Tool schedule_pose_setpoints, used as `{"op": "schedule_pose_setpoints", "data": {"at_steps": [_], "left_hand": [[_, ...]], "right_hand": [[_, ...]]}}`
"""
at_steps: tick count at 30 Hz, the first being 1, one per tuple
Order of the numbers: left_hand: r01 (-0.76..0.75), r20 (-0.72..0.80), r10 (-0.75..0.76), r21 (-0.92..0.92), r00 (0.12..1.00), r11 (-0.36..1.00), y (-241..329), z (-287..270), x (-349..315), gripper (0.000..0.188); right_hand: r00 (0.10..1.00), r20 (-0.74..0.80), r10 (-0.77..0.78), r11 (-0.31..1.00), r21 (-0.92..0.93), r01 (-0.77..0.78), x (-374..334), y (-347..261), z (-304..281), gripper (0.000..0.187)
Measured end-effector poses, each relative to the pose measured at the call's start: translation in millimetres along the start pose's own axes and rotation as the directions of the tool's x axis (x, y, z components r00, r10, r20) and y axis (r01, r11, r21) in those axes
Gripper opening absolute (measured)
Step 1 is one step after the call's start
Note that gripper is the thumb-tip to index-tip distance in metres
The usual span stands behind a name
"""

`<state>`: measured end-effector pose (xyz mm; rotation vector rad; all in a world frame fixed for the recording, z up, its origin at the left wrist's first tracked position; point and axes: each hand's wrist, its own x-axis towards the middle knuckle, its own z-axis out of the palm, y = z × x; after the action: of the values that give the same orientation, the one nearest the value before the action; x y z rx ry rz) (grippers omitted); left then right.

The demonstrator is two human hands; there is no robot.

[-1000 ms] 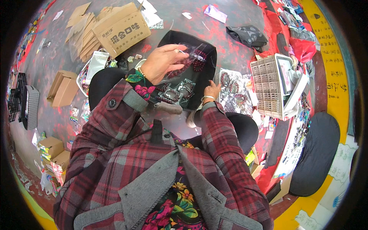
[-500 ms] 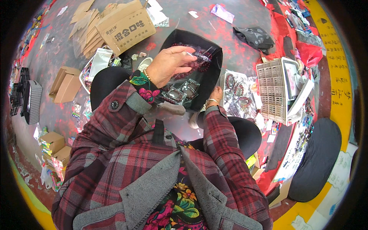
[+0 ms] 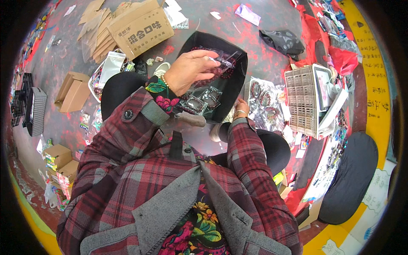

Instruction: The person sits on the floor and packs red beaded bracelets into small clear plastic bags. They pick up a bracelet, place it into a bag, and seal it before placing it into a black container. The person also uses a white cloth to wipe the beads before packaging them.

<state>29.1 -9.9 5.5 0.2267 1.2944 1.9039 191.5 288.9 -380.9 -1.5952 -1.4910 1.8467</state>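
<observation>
My left hand (image 3: 187,73) reaches over a black box (image 3: 227,104), its fingers pinching what looks like a clear plastic bag (image 3: 229,60); a small white bit shows at the fingertips. Dark red bead strings (image 3: 227,75) lie under the plastic. Nearer me in the box are several clear packets (image 3: 197,102) with bracelet-like rings of beads. My right hand (image 3: 242,107) is closed at the box's right outer side, near its rim, with the fingertips partly hidden. Right of that hand lie clear packets of beaded bracelets (image 3: 265,100).
A printed cardboard carton (image 3: 140,29) and flattened cardboard (image 3: 95,36) lie far left. An open carton (image 3: 72,91) and a white basket (image 3: 97,85) stand at left. On the right are a beige plastic crate (image 3: 301,100), a dark bag (image 3: 280,42) and a black oval cushion (image 3: 350,176).
My right hand has shifted slightly toward me along the box's side. My left hand stays almost where it was, above the box.
</observation>
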Motion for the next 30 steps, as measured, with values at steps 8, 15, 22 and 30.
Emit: {"op": "schedule_pose_setpoints", "data": {"at_steps": [8, 15, 22, 30], "left_hand": [[0.006, -0.028, -0.006, -0.012, 1.0, 1.0, -1.2, -7.1, -3.4, 0.028], [0.016, -0.058, -0.016, 0.011, 0.998, 1.0, -3.3, -8.4, -4.1, 0.028], [0.023, -0.004, -0.023, 0.01, 1.0, 1.0, -1.5, -2.5, 2.2, 0.028], [0.012, -0.002, -0.012, 0.002, 1.0, 1.0, -3.0, -6.0, -0.7, 0.029]], "right_hand": [[0.99, -0.052, 0.129, 0.966, -0.221, -0.137, 5.2, -22.4, 1.8, 0.013], [0.994, -0.023, 0.108, 0.97, -0.218, -0.111, -82.1, -71.5, 37.9, 0.005], [0.987, 0.007, 0.159, 0.968, -0.195, -0.155, 4.4, -15.4, 7.0, 0.012], [0.875, 0.106, 0.473, 0.88, -0.113, -0.462, -82.0, -115.3, 35.1, 0.055]]}}
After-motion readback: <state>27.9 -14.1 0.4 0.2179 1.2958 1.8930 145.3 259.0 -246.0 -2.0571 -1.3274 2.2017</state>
